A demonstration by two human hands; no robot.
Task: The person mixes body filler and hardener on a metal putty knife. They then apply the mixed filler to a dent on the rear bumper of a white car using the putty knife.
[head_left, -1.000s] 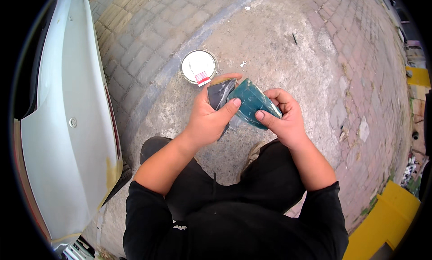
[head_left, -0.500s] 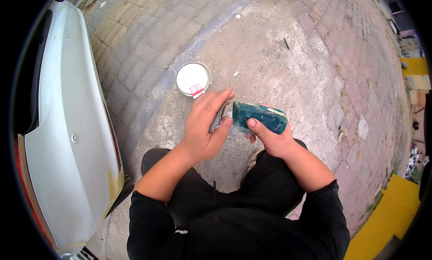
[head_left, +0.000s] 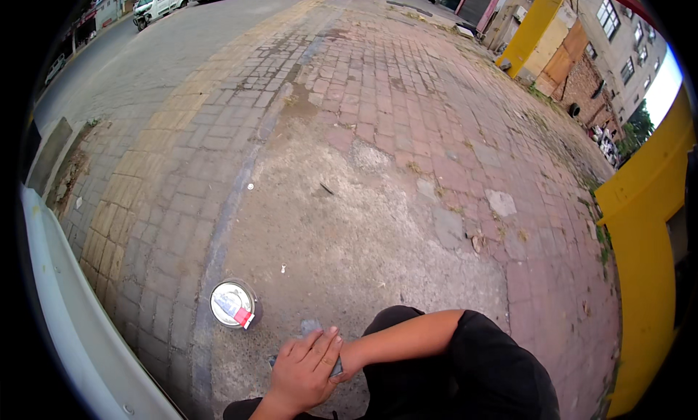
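Low in the head view, my left hand point(head_left: 304, 369) lies with its fingers together over a grey sheet point(head_left: 337, 368), pressed against my right hand. My right hand point(head_left: 353, 359) reaches in from the right, its fingers mostly hidden behind the left. Past the left fingertips a pale grey piece point(head_left: 310, 325) sticks out; whether it belongs to the same sheet I cannot tell. The dark green block seen in my right hand earlier is covered now. Ahead and to the left stands a round tin point(head_left: 234, 292) with a flat red-and-white tube point(head_left: 236, 312) on its lid.
A pale car panel point(head_left: 80, 322) runs along the left. Yellow posts point(head_left: 643, 216) rise at the right. Small litter and a dark stick point(head_left: 326, 189) lie on the concrete, with brick paving point(head_left: 407, 93) beyond. Parked vehicles point(head_left: 163, 0) stand far off.
My view has tilted up toward the street, so hands and tin sit lower in it. My hands have come together, the left now over the right, and the dark green block has gone from sight.
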